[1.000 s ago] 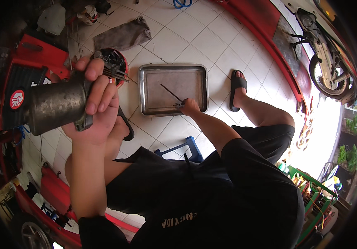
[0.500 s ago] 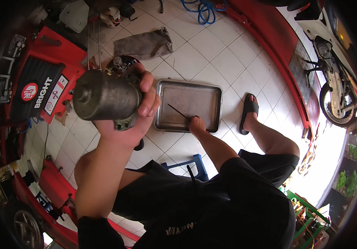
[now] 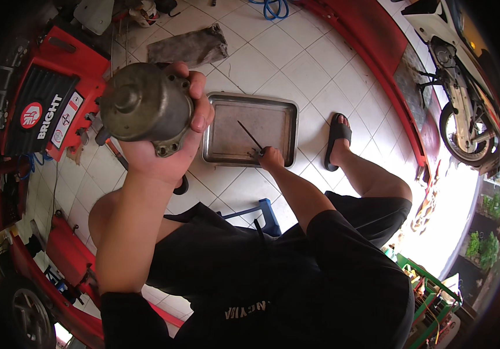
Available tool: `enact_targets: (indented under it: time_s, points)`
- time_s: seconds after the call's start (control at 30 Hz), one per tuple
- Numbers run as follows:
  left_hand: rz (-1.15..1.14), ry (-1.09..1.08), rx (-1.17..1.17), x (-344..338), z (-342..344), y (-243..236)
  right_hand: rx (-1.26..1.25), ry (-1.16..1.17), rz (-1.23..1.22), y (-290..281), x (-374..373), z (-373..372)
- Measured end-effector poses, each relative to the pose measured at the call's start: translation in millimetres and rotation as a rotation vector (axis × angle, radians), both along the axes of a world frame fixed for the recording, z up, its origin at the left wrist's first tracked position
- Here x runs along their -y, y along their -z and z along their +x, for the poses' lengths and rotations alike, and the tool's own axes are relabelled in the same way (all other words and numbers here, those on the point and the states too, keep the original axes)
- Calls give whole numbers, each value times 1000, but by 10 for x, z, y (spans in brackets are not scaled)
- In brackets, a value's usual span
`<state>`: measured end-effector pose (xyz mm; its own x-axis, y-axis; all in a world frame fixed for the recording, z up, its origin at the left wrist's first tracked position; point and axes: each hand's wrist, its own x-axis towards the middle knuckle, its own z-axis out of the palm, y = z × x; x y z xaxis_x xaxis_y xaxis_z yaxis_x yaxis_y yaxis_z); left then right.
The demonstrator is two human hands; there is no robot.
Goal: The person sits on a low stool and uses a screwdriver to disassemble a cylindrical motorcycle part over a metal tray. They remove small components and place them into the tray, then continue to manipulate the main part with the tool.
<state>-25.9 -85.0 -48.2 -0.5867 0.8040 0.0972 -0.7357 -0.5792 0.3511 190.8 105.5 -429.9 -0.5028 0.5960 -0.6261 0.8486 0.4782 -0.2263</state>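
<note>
My left hand (image 3: 194,113) is raised at the left, its fingers wrapped around a dull grey-brown cylindrical metal motor housing (image 3: 145,104). The housing's rounded end, with a small raised boss, points left and toward me; bolt holes show in its flange by my palm. Lower down, my right hand (image 3: 271,158) is closed around a thin dark rod (image 3: 250,134), like a screwdriver shaft, whose handle is hidden in my fist. The rod slants up and left over a shallow metal tray (image 3: 293,131) on the floor. Small dark bits lie in the tray beside my right fingers.
A grey-brown cloth (image 3: 189,46) lies on the tiles beyond the tray. On the left stands a red and black machine (image 3: 43,99). A red ramp-like edge (image 3: 372,52) curves along the right, near a motorcycle (image 3: 459,87). Close to my legs is a blue stool (image 3: 267,218).
The motor housing has tilted in my left hand's grip, turning its rounded end more toward me. My right hand stays at the tray's near edge with the rod. The whole view has shifted slightly.
</note>
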Motion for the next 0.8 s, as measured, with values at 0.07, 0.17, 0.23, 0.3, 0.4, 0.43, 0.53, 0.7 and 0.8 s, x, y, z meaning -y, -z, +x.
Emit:
enact_targets:
  time_s: [0.07, 0.17, 0.23, 0.3, 0.4, 0.43, 0.53, 0.7, 0.8]
  points:
    - [15, 3, -32, 15, -5, 12, -33, 32, 3, -41, 29, 32]
    - [7, 23, -24, 2, -57, 49, -62, -8, -55, -88, 35, 78]
    - [6, 51, -11, -28, -80, 42, -68, -74, -25, -35, 38, 75]
    - [5, 59, -1, -30, -95, 51, -100, -124, 5, -28, 70, 27]
    - [-36, 40, 20, -42, -95, 14, -136, -127, 46, -48, 120, -57]
    - [-79, 18, 32, -59, -75, -23, -114, -108, 56, -58, 128, -85]
    - [-103, -17, 33, -63, -98, -24, -77, -98, 46, -131, 156, -186]
    - [1, -6, 53, -53, -212, 124, -123, -52, 50, -92, 118, -170]
    - [-65, -60, 147, -101, -199, 24, -241, 49, 52, -118, 30, -163]
